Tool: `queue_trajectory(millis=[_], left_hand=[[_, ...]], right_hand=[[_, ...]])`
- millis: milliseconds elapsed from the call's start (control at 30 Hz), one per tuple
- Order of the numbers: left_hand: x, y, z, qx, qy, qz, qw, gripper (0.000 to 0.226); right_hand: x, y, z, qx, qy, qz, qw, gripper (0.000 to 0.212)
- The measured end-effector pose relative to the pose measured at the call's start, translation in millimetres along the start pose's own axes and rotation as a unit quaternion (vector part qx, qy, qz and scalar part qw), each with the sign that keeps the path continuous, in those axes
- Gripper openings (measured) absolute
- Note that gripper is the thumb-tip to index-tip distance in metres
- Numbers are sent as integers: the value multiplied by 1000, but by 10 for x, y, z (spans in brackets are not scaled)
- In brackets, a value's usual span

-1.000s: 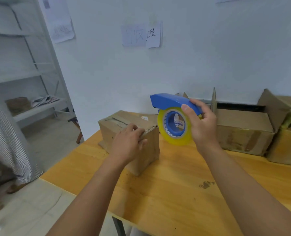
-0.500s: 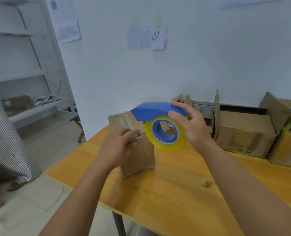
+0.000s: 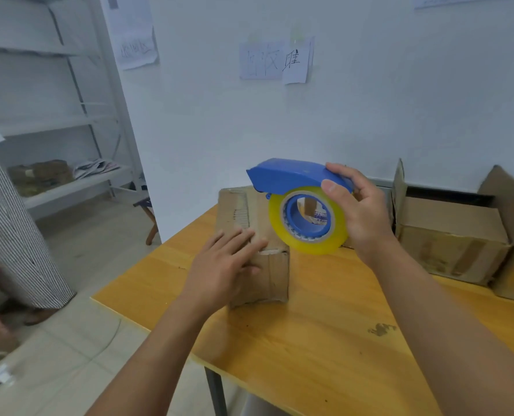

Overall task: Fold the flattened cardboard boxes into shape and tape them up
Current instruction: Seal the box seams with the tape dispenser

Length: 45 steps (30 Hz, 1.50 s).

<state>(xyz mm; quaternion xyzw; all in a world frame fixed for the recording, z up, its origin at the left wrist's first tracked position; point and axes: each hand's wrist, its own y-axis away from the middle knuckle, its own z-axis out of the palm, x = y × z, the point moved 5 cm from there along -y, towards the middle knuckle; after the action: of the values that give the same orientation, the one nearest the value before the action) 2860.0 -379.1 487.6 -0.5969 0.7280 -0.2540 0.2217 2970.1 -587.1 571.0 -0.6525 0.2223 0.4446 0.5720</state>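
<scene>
Left hand [image 3: 219, 265] laid with straight, spread fingers [image 3: 243, 238] flat on the top near edge of the small cardboard box [image 3: 261, 250], thumb down its front face, pressing rather than gripping. Right hand [image 3: 361, 217] curled round the blue tape dispenser [image 3: 291, 175], thumb on the yellowish tape roll [image 3: 310, 241], held in the air just above and to the right of that box. Box standing closed on the wooden table [image 3: 325, 340], near its left corner; open cardboard boxes [image 3: 448, 238] well apart along the white wall [image 3: 370, 100], metal shelving [image 3: 78, 127] off to the left.
</scene>
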Motion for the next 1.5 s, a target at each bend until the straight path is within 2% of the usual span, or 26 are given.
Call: queue_trajectory(millis=[67,200,400,467,533,567,633,700,767,800,867,933,1000,1167,1233,1300,1500], left_hand=[[-10,-4,21,-30,32,12,999,51],[-80,-74,77,-73,73,-18,995,57],[-111,-167,89,-62,103,-62,991,46],[-97,-205,95,-80,96,-67,990,45],[-125,-247,84,-119,135,-90,980,47],[-157,-274,61,-139,188,-117,965,48],[-224,-329,-15,-153,317,-194,915,47],[-282,-389,-98,-118,365,-257,887,36],[-313,-469,-183,-52,392,-310,865,32],[-320,-514,-218,-26,429,-339,837,37],[-312,-600,-250,-13,525,-391,756,51],[-299,-675,-271,-35,596,-404,693,62],[-291,-727,-275,-56,642,-396,654,68],[-253,-747,-232,-57,747,-372,547,45],[-261,-731,-215,-49,766,-374,521,25],[-284,-706,-223,-50,765,-382,516,16],[-365,-623,-251,-115,722,-399,553,12]], right_hand=[[-6,11,-36,-20,-11,7,1000,35],[20,35,-72,-59,13,21,998,38],[87,43,-231,-31,12,43,999,42],[100,40,-252,-35,4,47,998,41],[98,35,-238,-42,-8,48,998,38],[92,33,-224,-47,-13,47,998,39],[74,22,-193,-55,-23,45,997,41],[59,3,-160,-61,-38,45,996,41],[56,-18,-136,-65,-57,49,995,40],[54,-30,-131,-66,-64,49,995,40],[55,-44,-120,-74,-68,49,994,42],[48,-50,-103,-85,-64,47,993,42],[42,-52,-85,-92,-61,46,993,44],[19,-67,-70,-93,-62,39,993,38],[16,-72,-71,-94,-60,39,993,37],[8,-69,-67,-98,-57,37,993,38],[-48,-65,-46,-122,-40,27,991,42]])
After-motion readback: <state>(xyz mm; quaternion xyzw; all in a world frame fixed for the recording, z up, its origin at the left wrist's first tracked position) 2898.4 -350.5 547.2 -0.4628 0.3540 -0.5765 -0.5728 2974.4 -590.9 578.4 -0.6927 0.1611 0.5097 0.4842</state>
